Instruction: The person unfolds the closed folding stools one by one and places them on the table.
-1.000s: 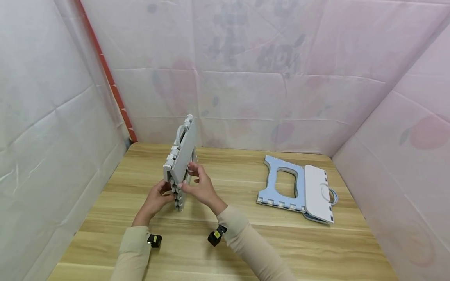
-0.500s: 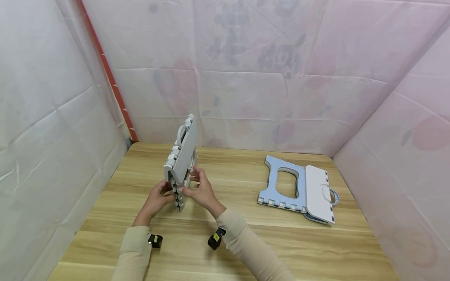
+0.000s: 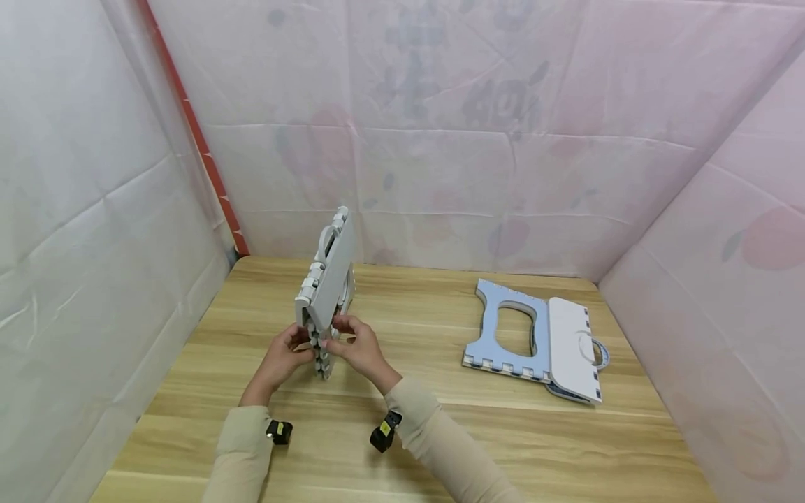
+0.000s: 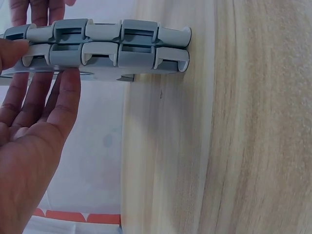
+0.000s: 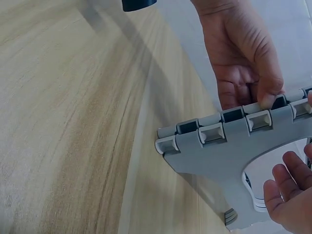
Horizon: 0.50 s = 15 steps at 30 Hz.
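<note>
Right hand lowered, left hand opposite, both gripping grey stool, backdrop lettering illegible

Right grip shifted slightly lower against folded grey stool since one second ago.

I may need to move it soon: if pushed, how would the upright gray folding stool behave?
Upright and thin, the gray folding stool would probably tip if nothing steadied it. Its flat, hard-looking panels suggest it would stay stiff rather than flop. The interlocking segments along its edge may, though, let it hinge somewhat.
</note>
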Each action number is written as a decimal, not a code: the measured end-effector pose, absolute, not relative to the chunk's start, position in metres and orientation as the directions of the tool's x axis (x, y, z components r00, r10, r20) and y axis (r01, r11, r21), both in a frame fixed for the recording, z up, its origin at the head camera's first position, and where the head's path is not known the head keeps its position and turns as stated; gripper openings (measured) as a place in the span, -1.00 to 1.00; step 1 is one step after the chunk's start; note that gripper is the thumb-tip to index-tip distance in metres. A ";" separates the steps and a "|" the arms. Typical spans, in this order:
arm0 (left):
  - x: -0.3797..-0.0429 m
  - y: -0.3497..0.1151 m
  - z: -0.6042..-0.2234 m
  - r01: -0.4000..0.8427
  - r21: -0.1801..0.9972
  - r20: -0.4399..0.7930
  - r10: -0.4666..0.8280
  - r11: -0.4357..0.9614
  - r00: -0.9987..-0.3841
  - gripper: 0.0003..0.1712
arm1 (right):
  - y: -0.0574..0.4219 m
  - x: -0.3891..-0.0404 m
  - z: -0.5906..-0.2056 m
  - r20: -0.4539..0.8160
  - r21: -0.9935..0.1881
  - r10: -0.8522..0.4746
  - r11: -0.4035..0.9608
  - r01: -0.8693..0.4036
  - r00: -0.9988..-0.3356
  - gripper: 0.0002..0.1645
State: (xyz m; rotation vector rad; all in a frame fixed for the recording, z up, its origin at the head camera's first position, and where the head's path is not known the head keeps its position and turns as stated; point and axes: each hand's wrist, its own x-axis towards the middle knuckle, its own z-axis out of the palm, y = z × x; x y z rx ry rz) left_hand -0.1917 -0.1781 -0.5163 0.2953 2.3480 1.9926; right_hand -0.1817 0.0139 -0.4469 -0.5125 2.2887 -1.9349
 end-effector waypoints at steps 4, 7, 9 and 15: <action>-0.193 -0.179 -0.516 0.091 0.983 0.063 0.178 0.158 -0.982 -0.51 | 0.012 -0.183 -0.450 0.146 -0.974 -0.323 0.119 -0.194 -0.935 -0.49; -0.192 -0.179 -0.513 0.073 0.988 0.047 0.181 0.139 -0.982 -0.51 | 0.010 -0.183 -0.451 0.142 -0.972 -0.332 0.131 -0.195 -0.933 -0.50; -0.190 -0.178 -0.509 0.068 0.989 0.043 0.184 0.128 -0.982 -0.52 | 0.009 -0.182 -0.451 0.140 -0.969 -0.332 0.147 -0.198 -0.933 -0.51; -0.194 -0.180 -0.517 0.074 0.990 0.051 0.182 0.121 -0.982 -0.54 | 0.007 -0.184 -0.455 0.152 -0.964 -0.316 0.163 -0.211 -0.936 -0.55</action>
